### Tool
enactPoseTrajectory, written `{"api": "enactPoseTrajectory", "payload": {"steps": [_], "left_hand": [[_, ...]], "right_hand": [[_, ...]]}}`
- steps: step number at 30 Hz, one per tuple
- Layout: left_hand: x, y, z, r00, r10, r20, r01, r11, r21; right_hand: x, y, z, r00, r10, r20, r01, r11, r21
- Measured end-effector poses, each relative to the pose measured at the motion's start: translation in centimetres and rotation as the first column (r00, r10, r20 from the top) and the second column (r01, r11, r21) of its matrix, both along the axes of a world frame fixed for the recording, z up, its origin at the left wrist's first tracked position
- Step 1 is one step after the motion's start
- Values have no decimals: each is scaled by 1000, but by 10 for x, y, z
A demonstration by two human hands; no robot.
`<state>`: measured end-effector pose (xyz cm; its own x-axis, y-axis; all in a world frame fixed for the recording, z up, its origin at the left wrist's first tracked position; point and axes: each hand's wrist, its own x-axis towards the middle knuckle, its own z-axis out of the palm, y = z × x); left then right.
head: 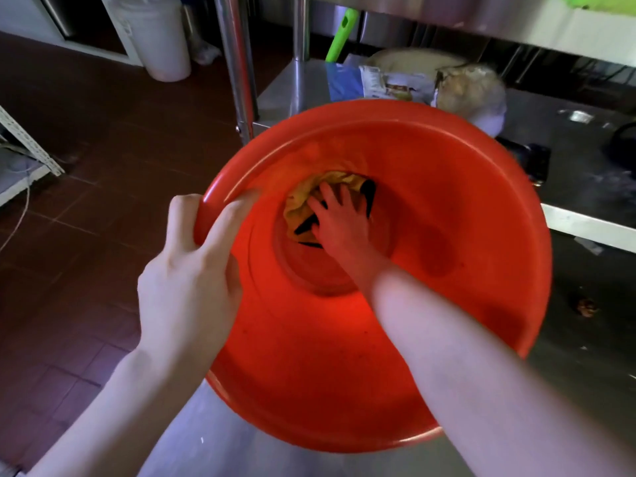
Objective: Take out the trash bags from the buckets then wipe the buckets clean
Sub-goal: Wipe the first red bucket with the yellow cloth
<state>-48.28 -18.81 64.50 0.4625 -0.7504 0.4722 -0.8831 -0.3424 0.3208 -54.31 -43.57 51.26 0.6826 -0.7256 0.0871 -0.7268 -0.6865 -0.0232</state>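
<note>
Right hand [339,220] is deep inside, fingers spread flat and pressing a yellow cloth [303,203] against the floor of the red bucket [481,208]. It's not clutching anything, just a palm-down push on the rag. There are dark patches by the fingers, and I can't tell whether they're part of the cloth or something under it.

Left hand [187,270] is clamped on the near-left rim, thumb outside, fingers hooked over the lip and down the inner wall. That's the anchor.

The bucket is tipped with its mouth toward the person, and its lower side appears to lie on a steel surface [213,452] at the bottom of the view. No liner shows inside, so the bag looks to be out already and this is the wiping stage.

As for handling, it's thin plastic, so probably light and a bit flexible, with a glossy, slick wall. It'll likely skate or twist under a hard scrub, so the rolled rim is the place to grip, opposite the push. The cloth is soft and bunches up, so a flat palm should spread it better than a pinch.

Beyond it, a steel shelf [299,87] holds bags and packets. A green handle [340,32] leans behind, and a white bin [158,39] stands on the tiled floor [103,139] to the left.
</note>
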Motion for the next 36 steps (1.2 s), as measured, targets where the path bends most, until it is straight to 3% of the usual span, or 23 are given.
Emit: {"api": "enactPoseTrajectory", "payload": {"steps": [6,14,17,19,22,24,26,28,31,33,36], "left_hand": [[-9,-2,1,1000,18,-15,-18,1000,3],[-8,0,0,999,26,-23,-27,999,-21],[-5,-1,-2,999,28,-25,-29,999,-30],[-4,-1,-4,1000,20,-20,-20,999,-36],[2,0,-6,1000,9,-1,-9,999,-39],[7,2,-7,1000,6,-4,-6,999,-37],[7,4,-8,1000,13,-16,-13,999,-33],[5,4,-9,1000,19,-16,-19,999,-36],[7,3,-8,999,34,-28,-34,999,-25],[10,4,-7,999,28,-44,-29,999,-25],[7,4,-8,999,1,-35,-2,1000,-24]], "right_hand": [[-46,-5,-10,970,-238,37,234,968,89],[-82,29,-38,966,-212,-145,244,935,258],[-69,60,-48,961,-208,-183,268,870,415],[-50,72,-52,971,-197,-136,239,802,547],[-12,85,-47,985,-163,57,76,707,703],[9,92,-40,968,-167,187,-14,708,706],[15,93,-39,968,-121,218,-52,758,651],[3,90,-44,990,6,143,-91,795,600],[-28,87,-46,984,149,-97,-68,822,565],[-55,77,-43,961,139,-238,-9,879,477],[-86,46,-23,843,52,-536,97,964,246]]}}
